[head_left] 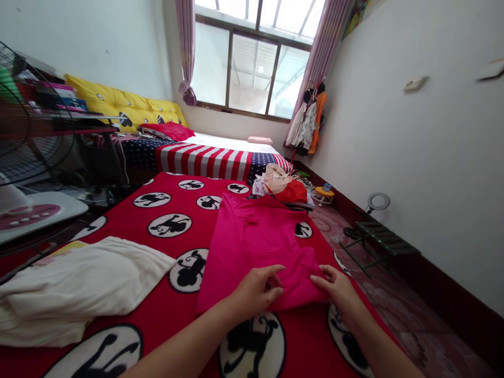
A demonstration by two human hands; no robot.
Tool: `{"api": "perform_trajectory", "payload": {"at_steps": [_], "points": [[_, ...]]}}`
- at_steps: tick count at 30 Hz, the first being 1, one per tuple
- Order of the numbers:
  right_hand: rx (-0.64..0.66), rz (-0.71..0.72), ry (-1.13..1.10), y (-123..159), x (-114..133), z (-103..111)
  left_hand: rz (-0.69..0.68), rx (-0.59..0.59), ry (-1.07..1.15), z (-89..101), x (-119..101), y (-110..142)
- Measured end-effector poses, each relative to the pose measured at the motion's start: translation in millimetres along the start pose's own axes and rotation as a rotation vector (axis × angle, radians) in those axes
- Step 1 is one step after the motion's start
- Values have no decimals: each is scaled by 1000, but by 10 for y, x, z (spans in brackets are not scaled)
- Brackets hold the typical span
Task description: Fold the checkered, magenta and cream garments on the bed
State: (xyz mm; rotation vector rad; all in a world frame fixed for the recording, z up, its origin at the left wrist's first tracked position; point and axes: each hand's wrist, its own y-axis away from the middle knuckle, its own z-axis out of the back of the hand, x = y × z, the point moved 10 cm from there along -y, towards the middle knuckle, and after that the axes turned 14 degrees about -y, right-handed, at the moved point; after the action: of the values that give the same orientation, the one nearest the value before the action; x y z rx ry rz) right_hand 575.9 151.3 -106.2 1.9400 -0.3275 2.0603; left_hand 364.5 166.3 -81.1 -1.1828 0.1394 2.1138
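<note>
A bright pink shirt (255, 239) lies spread on a red blanket (157, 320) printed with black-and-white cartoon circles. My left hand (258, 289) pinches the shirt's near hem, fingers curled round the cloth. My right hand (334, 286) grips the same hem a little to the right, thumb on top. Both forearms reach in from the bottom edge.
Folded white cloth (79, 286) lies on the blanket at the left. A heap of clothes (281, 186) sits beyond the shirt. A striped bed (205, 157), a fan (23, 136) at the left, a small folding stool (378, 239) and a wall at the right.
</note>
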Motion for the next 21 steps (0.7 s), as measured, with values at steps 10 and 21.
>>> {"api": "perform_trajectory", "payload": {"at_steps": [10, 21], "points": [[487, 28, 0, 94, 476, -985, 62, -61, 153, 122, -23, -10], [-105, -254, -240, -1675, 143, -432, 107, -172, -88, 148, 57, 16]]}}
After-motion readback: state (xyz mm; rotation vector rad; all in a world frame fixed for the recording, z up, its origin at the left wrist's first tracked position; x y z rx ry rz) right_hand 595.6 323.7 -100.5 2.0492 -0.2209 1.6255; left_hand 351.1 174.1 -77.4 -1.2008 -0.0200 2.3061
